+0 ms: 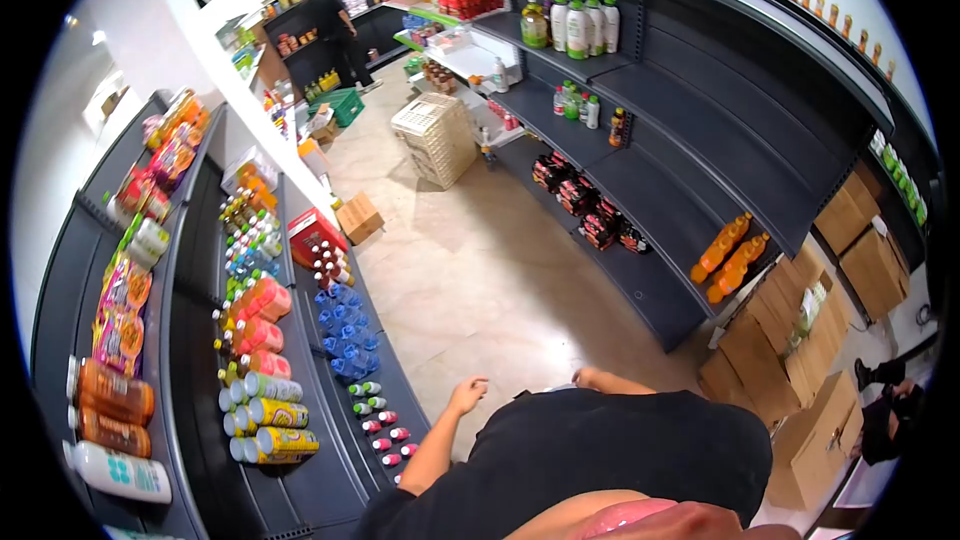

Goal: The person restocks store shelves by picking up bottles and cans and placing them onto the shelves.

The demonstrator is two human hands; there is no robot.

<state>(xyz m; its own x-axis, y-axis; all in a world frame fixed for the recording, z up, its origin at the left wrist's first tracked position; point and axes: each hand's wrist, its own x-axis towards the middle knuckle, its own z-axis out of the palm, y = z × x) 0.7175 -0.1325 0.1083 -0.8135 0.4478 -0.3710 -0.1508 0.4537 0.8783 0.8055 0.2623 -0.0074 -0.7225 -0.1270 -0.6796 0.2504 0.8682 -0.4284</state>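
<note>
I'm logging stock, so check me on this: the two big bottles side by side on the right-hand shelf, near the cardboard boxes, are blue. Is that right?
Not quite: the two big bottles are orange, not blue, as the head view shows. They are side by side on the right-hand shelf, near the cardboard boxes.

Left hand (468, 395) over floor (440, 270), right hand (596, 380) beside black shirt (610, 450), blue bottles (347, 332) on shelf (335, 408)
</note>
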